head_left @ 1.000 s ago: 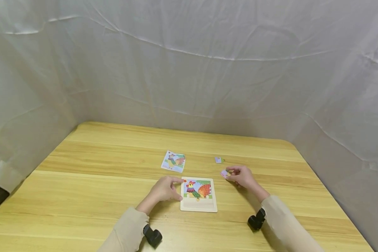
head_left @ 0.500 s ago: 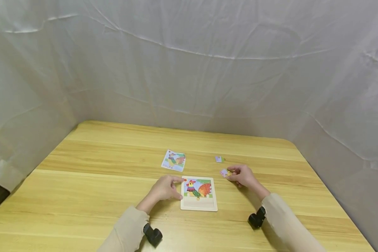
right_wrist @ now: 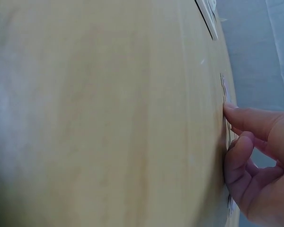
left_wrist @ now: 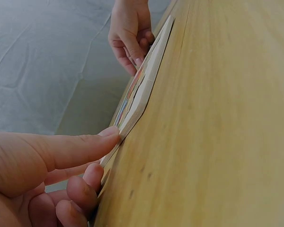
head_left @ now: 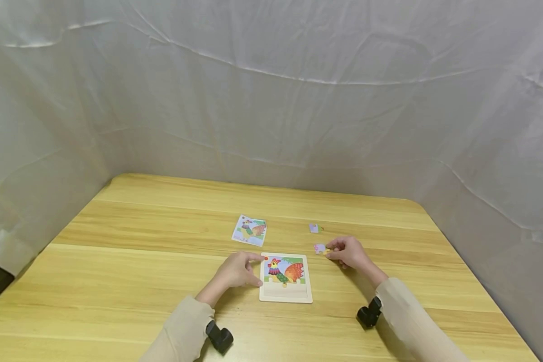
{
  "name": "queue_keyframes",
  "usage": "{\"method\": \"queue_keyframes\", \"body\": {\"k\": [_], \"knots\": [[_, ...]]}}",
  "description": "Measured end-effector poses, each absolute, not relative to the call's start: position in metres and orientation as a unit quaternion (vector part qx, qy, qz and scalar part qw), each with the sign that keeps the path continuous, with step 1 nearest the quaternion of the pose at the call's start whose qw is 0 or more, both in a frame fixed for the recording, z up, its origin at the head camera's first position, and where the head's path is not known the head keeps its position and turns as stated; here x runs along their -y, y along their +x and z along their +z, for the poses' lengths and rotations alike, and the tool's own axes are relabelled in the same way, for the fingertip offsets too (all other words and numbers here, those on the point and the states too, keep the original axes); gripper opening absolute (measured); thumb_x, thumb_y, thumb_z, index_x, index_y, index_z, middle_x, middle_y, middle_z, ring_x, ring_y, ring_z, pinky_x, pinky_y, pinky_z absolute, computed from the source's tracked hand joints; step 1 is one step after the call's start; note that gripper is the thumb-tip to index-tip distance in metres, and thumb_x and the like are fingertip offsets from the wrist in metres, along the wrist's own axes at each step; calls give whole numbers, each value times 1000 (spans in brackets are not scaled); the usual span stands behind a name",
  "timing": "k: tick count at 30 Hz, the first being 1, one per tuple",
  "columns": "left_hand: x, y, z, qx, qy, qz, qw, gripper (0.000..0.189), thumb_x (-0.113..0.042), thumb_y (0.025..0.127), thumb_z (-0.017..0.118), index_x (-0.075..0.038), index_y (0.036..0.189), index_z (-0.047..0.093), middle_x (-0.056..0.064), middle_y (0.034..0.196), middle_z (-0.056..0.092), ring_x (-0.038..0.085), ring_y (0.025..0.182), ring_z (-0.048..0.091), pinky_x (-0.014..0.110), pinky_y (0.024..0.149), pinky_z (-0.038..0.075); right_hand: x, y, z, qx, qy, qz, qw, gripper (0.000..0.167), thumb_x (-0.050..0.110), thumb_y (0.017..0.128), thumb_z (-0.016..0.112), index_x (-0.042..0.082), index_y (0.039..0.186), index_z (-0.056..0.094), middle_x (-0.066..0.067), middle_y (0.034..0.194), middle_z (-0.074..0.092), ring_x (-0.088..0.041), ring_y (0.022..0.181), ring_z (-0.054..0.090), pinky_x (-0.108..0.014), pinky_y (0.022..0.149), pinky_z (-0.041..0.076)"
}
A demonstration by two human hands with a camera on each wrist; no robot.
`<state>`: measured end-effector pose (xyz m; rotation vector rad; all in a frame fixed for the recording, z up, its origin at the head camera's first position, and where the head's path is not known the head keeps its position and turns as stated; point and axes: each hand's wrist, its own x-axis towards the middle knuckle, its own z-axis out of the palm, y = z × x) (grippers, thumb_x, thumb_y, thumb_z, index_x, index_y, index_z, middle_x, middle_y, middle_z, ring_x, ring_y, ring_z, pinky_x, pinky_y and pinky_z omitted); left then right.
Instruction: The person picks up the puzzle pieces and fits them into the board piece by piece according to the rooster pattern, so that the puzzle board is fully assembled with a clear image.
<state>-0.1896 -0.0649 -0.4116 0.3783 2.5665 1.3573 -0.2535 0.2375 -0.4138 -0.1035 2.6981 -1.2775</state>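
Observation:
A square wooden puzzle tray (head_left: 286,300) lies on the table; a rooster picture fills its upper part and bare wood shows along the bottom. My left hand (head_left: 236,271) is at its left side, thumb and index finger spread and touching the rim. In the left wrist view the thumb tip (left_wrist: 110,132) rests on the tray's edge while the other fingers bend beneath. To the right of the tray, my right hand (head_left: 349,253) pinches a lilac and yellow puzzle piece (head_left: 319,249) between thumb and index finger, low at the tabletop. The fingertips cover the piece's right end.
Behind the right hand lies another puzzle piece (head_left: 314,229), lilac and green. A paper card (head_left: 250,231) printed with the same rooster lies behind the tray. The wooden table (head_left: 140,281) is bordered by grey hanging cloth (head_left: 271,120) at the back and sides.
The pinched piece has turned and shifted slightly left between my right thumb and index finger. My left hand, the tray, the card and the other piece stay where they were.

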Motion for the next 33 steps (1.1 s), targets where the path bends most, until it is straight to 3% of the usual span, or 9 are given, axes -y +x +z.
{"method": "queue_keyframes", "body": {"k": [9, 25, 33], "knots": [[65, -188, -410, -870, 128, 463, 108, 53, -2, 64, 76, -1, 114, 60, -2, 49, 45, 6, 40, 33, 19, 38, 27, -238, -252, -414, -907, -53, -412, 72, 6, 3, 78, 66, -1, 81, 63, -3, 63, 53, -10, 43, 42, -22, 40, 38], [66, -190, -412, -871, 125, 461, 115, 54, -3, 64, 76, -2, 115, 59, -2, 49, 46, 7, 39, 33, 20, 37, 28, -237, -252, -415, -909, -58, -406, 76, 4, 2, 82, 61, -2, 82, 60, -4, 63, 52, -11, 44, 42, -23, 40, 39], [65, -190, -413, -869, 124, 464, 116, 54, -3, 64, 76, -2, 115, 59, -1, 50, 46, 8, 39, 34, 20, 38, 29, -238, -253, -415, -898, -71, -425, 90, 39, 12, 74, 72, -2, 109, 61, -4, 74, 48, -10, 46, 38, -22, 38, 35]]}}
